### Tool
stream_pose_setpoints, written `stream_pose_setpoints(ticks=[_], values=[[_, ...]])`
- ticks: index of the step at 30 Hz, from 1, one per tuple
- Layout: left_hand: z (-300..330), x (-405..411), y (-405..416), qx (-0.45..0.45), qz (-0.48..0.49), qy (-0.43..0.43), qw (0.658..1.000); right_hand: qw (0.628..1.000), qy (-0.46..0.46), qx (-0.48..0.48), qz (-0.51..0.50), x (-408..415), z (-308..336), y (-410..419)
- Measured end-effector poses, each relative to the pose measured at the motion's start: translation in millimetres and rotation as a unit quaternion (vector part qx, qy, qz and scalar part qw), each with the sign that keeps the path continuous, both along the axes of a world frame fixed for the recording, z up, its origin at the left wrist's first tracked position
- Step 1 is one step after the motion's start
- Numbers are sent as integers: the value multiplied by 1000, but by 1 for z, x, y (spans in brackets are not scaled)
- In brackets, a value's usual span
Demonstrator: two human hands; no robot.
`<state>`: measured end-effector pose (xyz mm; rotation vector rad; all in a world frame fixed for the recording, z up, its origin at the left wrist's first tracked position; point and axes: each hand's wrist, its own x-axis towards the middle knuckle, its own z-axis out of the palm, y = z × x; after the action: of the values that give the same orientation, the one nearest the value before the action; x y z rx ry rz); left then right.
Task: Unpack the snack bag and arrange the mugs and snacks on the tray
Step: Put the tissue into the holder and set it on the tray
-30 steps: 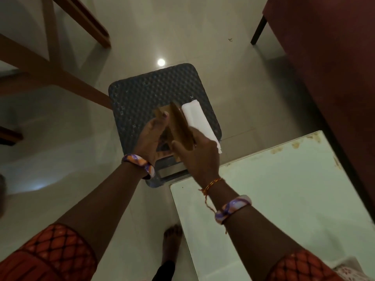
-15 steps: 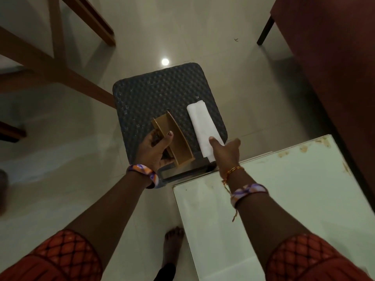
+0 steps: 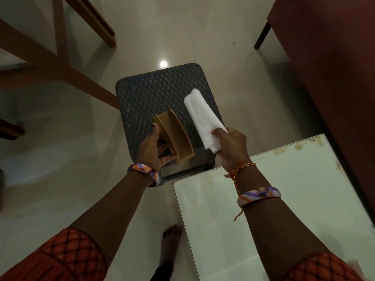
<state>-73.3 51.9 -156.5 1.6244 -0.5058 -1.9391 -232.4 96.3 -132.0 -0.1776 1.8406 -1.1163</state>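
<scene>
Over a woven stool [image 3: 142,94], left hand [image 3: 151,148] fingers grip a brown holder [image 3: 176,134]; right hand [image 3: 231,147] fingers pinch white napkins [image 3: 199,116].

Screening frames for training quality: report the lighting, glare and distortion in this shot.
Head view: dim, warm indoor light; a bright lamp reflection glares on the glossy tiled floor beyond the dark woven square stool; the white folded cloth is the brightest thing in the frame; wide-angle bending shows at the edges.

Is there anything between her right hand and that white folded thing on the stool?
Nothing visible does. The right hand already pinches the near end of the white folded napkin, which lies on the dark woven stool. The brown holder in the left hand sits beside it, not between them.
</scene>
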Motion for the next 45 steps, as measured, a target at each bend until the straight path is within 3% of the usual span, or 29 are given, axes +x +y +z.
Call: stream_pose_setpoints(ticks=[4, 7, 13, 16, 21, 29, 33, 36, 39, 42, 45], values=[[6, 1, -1, -13, 0, 6, 1000, 975, 192, -111, 28, 18, 16, 1], [8, 0, -3, -12, 9, 13, 1000, 942, 276, -173, 80, 36, 24, 7], [12, 0, 2, -12, 18, 54, 998, 874, 403, -137, 236, 71, -7, 24], [14, 0, 5, -16, 9, 46, 999, 862, 422, -117, 255, 76, -15, 23], [16, 5, 6, -31, -19, 17, 999, 871, 440, -104, 192, 75, -8, 13], [21, 11, 8, -39, -39, 8, 998, 860, 425, -63, 275, 85, -14, 14], [21, 14, 8, -51, -56, -3, 997, 844, 435, -52, 308, 91, -21, 17], [20, 15, 10, -59, -59, -16, 996, 818, 503, -54, 273, 94, -23, 17], [19, 16, 12, -57, -53, -35, 996, 836, 499, -44, 225, 93, -18, 12], [16, 18, 12, -46, -46, -64, 996, 881, 441, -13, 173, 90, -10, 9], [13, 23, 11, -45, -43, -86, 994, 947, 318, 38, 38, 88, -7, 12]])
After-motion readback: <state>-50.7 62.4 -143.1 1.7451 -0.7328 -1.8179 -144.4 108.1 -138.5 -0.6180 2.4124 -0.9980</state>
